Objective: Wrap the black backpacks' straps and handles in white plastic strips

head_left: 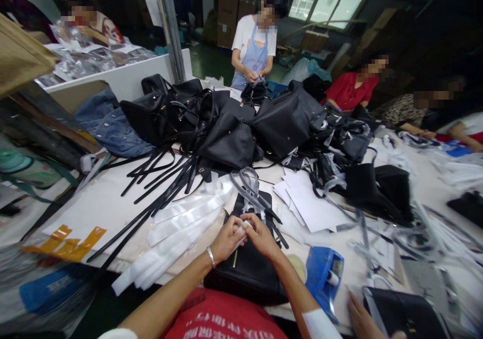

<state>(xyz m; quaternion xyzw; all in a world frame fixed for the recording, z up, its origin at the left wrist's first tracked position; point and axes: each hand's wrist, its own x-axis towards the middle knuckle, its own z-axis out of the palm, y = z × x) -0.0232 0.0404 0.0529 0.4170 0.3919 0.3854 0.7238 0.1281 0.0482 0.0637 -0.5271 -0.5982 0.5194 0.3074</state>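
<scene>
A black bag lies at the near edge of the table, right in front of me. Over its upper part my left hand and my right hand meet, fingers pinched around a small piece of white wrapping. Just beyond my fingers, clear-wrapped straps loop up from the bag. White foam strips are spread to the left of my left hand. Some white paper sheets lie beyond my right hand.
Black bags are heaped across the table, long straps trailing left. A blue tape dispenser stands to my right. Another person's hand touches a black bag at lower right. Several people work around the table.
</scene>
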